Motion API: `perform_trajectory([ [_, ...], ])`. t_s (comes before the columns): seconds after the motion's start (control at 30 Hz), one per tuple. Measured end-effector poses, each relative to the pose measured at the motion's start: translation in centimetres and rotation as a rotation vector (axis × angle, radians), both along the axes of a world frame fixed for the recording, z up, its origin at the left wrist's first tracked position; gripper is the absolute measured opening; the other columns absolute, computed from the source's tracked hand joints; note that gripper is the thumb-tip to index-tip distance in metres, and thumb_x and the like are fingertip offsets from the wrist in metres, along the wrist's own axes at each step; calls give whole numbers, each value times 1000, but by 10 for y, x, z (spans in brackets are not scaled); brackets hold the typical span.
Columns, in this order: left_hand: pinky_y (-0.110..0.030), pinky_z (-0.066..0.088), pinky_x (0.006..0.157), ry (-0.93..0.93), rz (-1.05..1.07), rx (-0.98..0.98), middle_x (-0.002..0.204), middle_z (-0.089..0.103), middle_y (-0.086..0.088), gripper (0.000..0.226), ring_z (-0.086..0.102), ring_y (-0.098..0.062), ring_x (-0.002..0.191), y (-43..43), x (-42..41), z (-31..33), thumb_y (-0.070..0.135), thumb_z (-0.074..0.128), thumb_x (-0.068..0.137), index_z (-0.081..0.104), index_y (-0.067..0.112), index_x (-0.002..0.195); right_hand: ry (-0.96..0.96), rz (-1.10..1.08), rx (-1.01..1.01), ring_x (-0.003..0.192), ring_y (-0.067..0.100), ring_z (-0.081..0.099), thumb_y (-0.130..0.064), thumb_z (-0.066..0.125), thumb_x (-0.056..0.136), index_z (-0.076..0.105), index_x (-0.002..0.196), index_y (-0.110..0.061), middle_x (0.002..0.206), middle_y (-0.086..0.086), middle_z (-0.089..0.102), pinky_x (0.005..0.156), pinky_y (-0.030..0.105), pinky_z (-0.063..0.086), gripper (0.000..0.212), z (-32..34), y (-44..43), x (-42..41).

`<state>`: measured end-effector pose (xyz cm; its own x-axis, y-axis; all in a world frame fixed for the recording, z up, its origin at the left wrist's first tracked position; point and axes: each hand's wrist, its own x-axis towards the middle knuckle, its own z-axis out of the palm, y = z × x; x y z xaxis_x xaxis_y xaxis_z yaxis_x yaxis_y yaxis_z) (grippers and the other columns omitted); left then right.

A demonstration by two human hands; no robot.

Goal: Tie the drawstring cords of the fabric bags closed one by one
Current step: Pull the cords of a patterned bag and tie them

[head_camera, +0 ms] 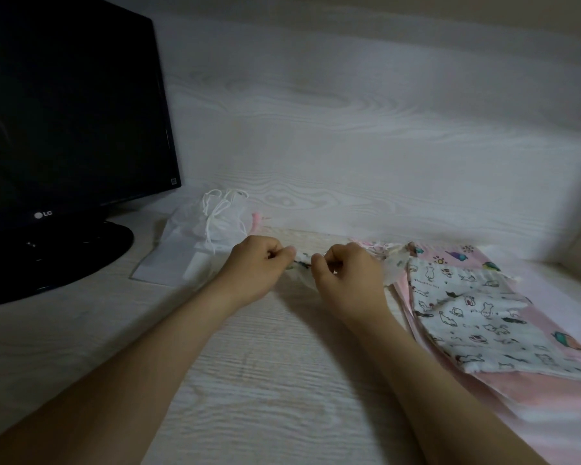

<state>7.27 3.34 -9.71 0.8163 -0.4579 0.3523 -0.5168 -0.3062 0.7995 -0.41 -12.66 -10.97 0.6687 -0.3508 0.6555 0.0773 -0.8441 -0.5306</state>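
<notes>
We hold both hands over the middle of the desk (265, 380), near its far edge. The left hand (257, 263) and the right hand (348, 273) are close together, fingers curled, thumbs pressed to forefingers. Each pinches one end of a small printed bag (302, 263) stretched between them. The bag is blurred, so we cannot tell whether the fingers grip its cord or its fabric. To the right lies a stack (534, 394) of pink bags, with a cat-print bag (467, 313) flat on top. The right hand is just beside the far left corner of the stack. At the far left, white mesh bags (212, 226) with looped white cords rest on a sheet of paper (163, 266). A black monitor (64, 122) stands left of them.
</notes>
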Motion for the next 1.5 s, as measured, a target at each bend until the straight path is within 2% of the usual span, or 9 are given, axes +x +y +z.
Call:
perform_trajectory([
  [0.1, -33, 44, 75, 47, -9, -49, 124, 61, -35, 52, 57, -1, 111, 1, 8, -2, 40, 62, 102, 52, 3, 67, 0, 62, 15, 58, 8, 53, -28, 66, 92, 53, 61, -19, 56, -6, 55, 57, 17, 36, 35, -1, -2, -2],
  [0.2, -52, 58, 89, 64, -25, -146, 78, 75, -11, 50, 74, -17, 82, -1, 4, 2, 34, 59, 104, 58, -2, 70, 37, 121, 63, 52, 7, 49, -23, 67, 91, 53, 61, -17, 52, -8, 53, 54, 22, 37, 34, 0, -3, -4],
  [0.3, -53, 50, 111, 126, -54, -297, 68, 68, -9, 44, 66, -11, 74, -4, -3, 7, 33, 63, 101, 64, 5, 67, 45, 150, 134, 49, 6, 45, -23, 67, 90, 55, 61, -14, 50, -7, 51, 52, 27, 38, 33, 2, -2, -4],
  [0.57, -32, 53, 58, 363, -124, -513, 86, 75, -15, 22, 75, -26, 81, 1, -15, 23, 14, 65, 101, 65, -3, 88, 89, 194, 126, 50, 5, 48, -29, 69, 91, 57, 64, -17, 51, -13, 53, 55, 28, 39, 33, 0, 1, -3],
  [0.67, -27, 36, 46, 437, -208, -429, 73, 60, -8, 30, 55, -17, 57, -1, -17, 22, 25, 58, 108, 49, 14, 81, 108, 206, 93, 52, 5, 50, -33, 70, 93, 60, 67, -18, 55, -15, 56, 54, 21, 34, 32, 0, 1, -5],
  [0.77, -24, 24, 46, 415, -191, -294, 68, 44, 1, 35, 32, -10, 54, 0, -13, 19, 35, 51, 110, 42, 20, 81, 98, 191, 51, 56, 7, 54, -40, 69, 95, 62, 69, -21, 59, -10, 59, 55, 22, 37, 32, 0, -1, -6],
  [1.0, -25, 27, 47, 313, -205, -81, 69, 43, 2, 31, 31, -10, 54, -2, -11, 14, 32, 41, 112, 45, 17, 85, 85, 229, 122, 48, 5, 46, -34, 64, 100, 74, 88, -26, 48, -16, 50, 50, 15, 30, 17, 6, 0, -12],
  [1.27, -23, 38, 60, 124, -245, 6, 70, 59, 6, 30, 47, -2, 57, 0, -14, 9, 21, 46, 110, 56, 17, 82, 32, 436, 321, 70, 41, 62, -19, 75, 95, 81, 97, -26, 72, 12, 73, 68, 48, 57, 9, 14, 4, -18],
  [1.5, -10, 34, 45, 147, -256, 46, 70, 58, 2, 26, 44, 3, 46, 4, -15, 12, 23, 47, 112, 58, 7, 95, 68, 444, 270, 54, 18, 49, -23, 74, 95, 73, 85, -22, 63, 9, 66, 53, 35, 41, 10, 11, 1, -18],
])
